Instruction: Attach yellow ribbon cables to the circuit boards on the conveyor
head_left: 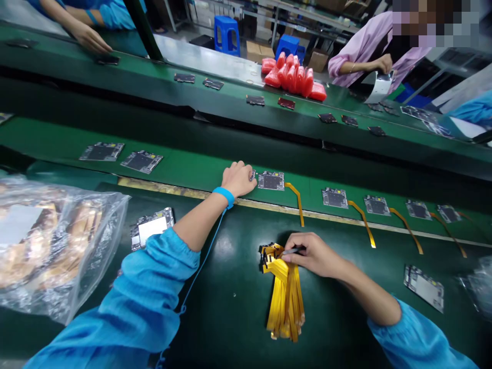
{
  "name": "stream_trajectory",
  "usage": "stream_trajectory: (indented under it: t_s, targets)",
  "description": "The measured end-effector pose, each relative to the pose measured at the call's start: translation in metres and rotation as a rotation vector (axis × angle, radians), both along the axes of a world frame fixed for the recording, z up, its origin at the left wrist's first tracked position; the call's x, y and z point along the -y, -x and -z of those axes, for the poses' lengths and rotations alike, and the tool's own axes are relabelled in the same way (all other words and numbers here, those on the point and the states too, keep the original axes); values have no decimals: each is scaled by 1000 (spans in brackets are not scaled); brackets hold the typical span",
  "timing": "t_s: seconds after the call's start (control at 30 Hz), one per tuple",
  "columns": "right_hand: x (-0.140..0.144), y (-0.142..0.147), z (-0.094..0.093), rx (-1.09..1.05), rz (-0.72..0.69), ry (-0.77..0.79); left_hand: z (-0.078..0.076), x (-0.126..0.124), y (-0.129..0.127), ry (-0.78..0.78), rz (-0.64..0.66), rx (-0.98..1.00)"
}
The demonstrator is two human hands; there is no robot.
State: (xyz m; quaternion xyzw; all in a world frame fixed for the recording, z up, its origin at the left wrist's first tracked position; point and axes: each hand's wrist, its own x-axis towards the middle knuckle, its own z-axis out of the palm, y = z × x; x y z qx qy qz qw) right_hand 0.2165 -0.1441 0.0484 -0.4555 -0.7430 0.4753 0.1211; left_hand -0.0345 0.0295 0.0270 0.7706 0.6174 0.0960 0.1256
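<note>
On belt, left hand (238,178) touches board (271,181).

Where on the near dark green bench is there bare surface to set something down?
Bare: between the yellow flex cable bundle and the silver-backed board; also between the left forearm and that bundle. Crowded: left, by the clear plastic bag and white-labelled board.

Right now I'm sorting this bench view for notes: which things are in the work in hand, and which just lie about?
In hand:
left hand at grey circuit board
right hand on bundle of yellow flex ribbons

Lying about:
clear plastic bag
red packets
blue stools
</note>
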Motion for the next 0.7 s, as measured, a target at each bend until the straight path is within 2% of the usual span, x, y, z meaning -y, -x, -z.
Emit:
stream_trajectory:
  t_s: [0.1,0.3,0.47,0.6,0.7]
  targets:
    - [-1,0,-8,-30,36,79,-2,-2,-7,25,4,-23]
    - [-13,5,-23,-89,44,81,-2,-2,-17,25,13,-61]
    - [-17,6,-21,-72,9,167,-4,2,-23,20,38,-85]
    - [-17,5,-18,-73,82,244,-4,0,-20,15,55,-73]
    - [-23,5,-19,-97,128,239,-1,0,-13,12,107,-29]
